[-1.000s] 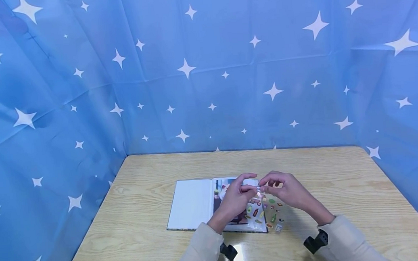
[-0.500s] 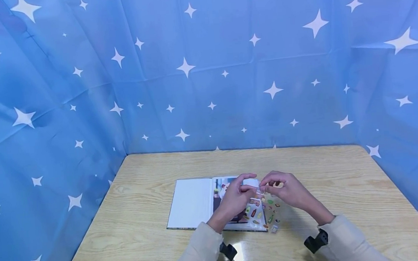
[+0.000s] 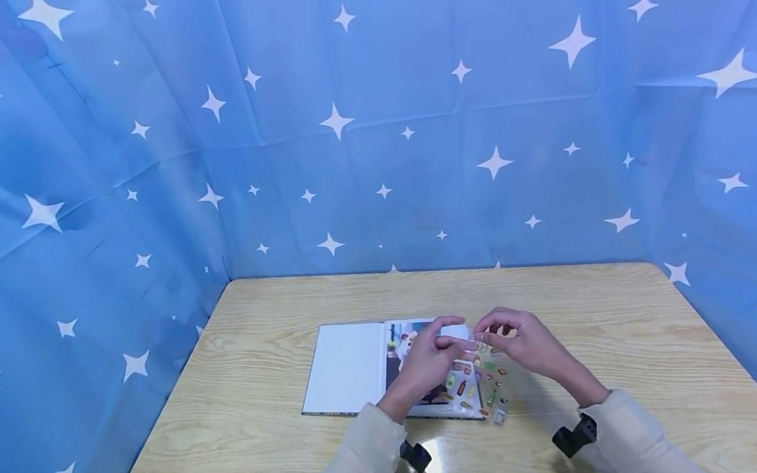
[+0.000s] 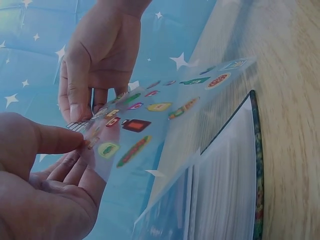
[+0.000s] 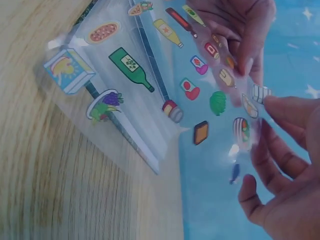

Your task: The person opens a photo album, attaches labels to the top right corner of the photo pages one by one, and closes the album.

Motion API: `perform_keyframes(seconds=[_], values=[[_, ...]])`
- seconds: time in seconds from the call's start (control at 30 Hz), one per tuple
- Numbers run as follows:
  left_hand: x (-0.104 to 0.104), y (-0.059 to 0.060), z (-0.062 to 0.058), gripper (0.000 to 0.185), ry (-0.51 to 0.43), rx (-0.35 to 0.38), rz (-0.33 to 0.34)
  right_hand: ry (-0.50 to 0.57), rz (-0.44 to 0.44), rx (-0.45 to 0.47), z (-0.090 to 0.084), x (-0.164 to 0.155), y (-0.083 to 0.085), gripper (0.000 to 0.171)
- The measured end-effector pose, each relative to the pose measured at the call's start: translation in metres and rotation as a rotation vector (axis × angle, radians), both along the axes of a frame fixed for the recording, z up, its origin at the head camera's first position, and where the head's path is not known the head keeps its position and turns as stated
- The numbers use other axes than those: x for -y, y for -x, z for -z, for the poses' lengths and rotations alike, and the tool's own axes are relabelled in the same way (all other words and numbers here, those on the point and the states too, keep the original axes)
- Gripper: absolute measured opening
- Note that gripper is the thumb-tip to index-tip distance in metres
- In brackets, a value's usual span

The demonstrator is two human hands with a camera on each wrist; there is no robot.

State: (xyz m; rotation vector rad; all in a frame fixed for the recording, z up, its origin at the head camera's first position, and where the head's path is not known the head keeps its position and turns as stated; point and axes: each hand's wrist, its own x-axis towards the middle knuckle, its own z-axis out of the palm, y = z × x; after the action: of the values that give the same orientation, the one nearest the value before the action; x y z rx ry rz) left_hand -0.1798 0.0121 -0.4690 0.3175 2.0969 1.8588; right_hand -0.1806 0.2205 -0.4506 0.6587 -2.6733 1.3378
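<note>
Above the open photo album (image 3: 355, 370) on the desk (image 3: 623, 337), a clear sticker sheet (image 4: 150, 120) hangs lengthwise, far end up, near end sloping toward the person. Left hand (image 3: 426, 358) pinches its top edge; right hand (image 3: 524, 343) pinches a small striped sticker (image 5: 260, 93) there.
</note>
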Motion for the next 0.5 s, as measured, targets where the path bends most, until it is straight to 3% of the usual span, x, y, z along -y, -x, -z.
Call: perform_keyframes(seconds=[0.23,0.5], values=[[-0.0058,-0.001,0.0025,0.037,0.022,0.004,-0.01,-0.03,0.03,-0.006,-0.0061,-0.0009,-0.0027,0.013],[-0.0105,-0.0001,0.0062,0.037,-0.047,0.022,-0.01,-0.011,0.052,-0.023,-0.0024,-0.0071,0.0008,0.011]])
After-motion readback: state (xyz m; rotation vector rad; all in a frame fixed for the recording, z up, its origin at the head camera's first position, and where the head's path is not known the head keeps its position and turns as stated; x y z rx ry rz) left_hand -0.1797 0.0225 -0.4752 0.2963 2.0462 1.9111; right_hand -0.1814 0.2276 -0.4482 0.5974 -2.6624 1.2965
